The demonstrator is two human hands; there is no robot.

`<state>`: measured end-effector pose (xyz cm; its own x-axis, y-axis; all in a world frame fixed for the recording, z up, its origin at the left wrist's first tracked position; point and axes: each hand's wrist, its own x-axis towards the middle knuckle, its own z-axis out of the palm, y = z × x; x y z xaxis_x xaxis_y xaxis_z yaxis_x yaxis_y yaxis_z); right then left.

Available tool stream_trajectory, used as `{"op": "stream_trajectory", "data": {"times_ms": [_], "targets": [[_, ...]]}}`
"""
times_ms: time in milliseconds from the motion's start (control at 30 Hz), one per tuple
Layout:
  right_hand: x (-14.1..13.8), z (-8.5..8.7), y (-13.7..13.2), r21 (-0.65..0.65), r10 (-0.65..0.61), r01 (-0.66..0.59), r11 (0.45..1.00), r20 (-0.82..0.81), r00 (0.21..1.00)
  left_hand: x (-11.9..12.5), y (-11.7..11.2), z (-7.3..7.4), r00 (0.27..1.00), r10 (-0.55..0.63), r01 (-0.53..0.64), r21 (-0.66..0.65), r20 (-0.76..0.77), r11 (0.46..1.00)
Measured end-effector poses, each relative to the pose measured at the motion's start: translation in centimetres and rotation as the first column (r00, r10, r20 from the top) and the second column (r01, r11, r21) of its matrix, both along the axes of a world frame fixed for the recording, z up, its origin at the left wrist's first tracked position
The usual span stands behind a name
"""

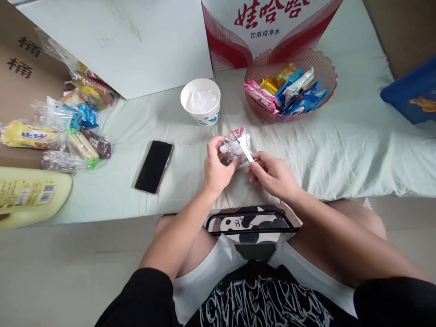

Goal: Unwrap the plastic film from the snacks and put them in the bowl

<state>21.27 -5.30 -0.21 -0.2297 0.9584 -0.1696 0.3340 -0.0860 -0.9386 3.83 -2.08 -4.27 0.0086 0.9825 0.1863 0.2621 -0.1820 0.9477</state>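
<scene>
My left hand (215, 167) is closed round a small clear-wrapped snack packet (235, 147) with a red top edge, held above the pale green sheet (340, 150). My right hand (270, 175) pinches a thin white strip of that wrapper at the packet's right side. Both hands meet at the centre, in front of my lap.
A white paper cup (200, 101) stands behind the hands. A pink bowl (327, 72) of wrapped snacks sits at the back right. A black phone (154, 166) lies to the left. Packets of biscuits (68, 136) lie at far left, a yellow bottle (30, 195) below them, boxes behind.
</scene>
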Motion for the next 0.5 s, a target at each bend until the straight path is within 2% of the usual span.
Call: {"op": "stream_trajectory", "data": {"times_ms": [200,300,367,433,500], "targets": [[1.5,0.2,0.6,-0.051,0.129,-0.12,0.991,0.239,0.962,-1.9,1.7,-0.8,0.995,0.084,-0.075,-0.166,0.048,0.983],[3.1,0.6,0.4,-0.095,0.21,-0.189,0.977,0.332,0.919,-3.3,2.7,-1.0,0.989,0.136,-0.125,-0.176,0.051,0.976],[4.3,0.5,0.7,-0.031,0.136,-0.136,0.99,0.437,0.889,-4.1,2.8,-0.8,0.985,0.166,-0.169,-0.122,-0.034,0.978],[5.5,0.0,1.2,0.149,-0.059,-0.035,0.988,0.58,0.812,-4.5,2.7,-0.5,0.97,0.181,-0.191,-0.045,-0.163,0.981],[6.3,-0.8,1.9,0.373,-0.268,0.01,0.928,0.647,0.714,-4.7,2.5,-0.1,0.955,0.142,-0.149,-0.01,-0.261,0.989]]}}
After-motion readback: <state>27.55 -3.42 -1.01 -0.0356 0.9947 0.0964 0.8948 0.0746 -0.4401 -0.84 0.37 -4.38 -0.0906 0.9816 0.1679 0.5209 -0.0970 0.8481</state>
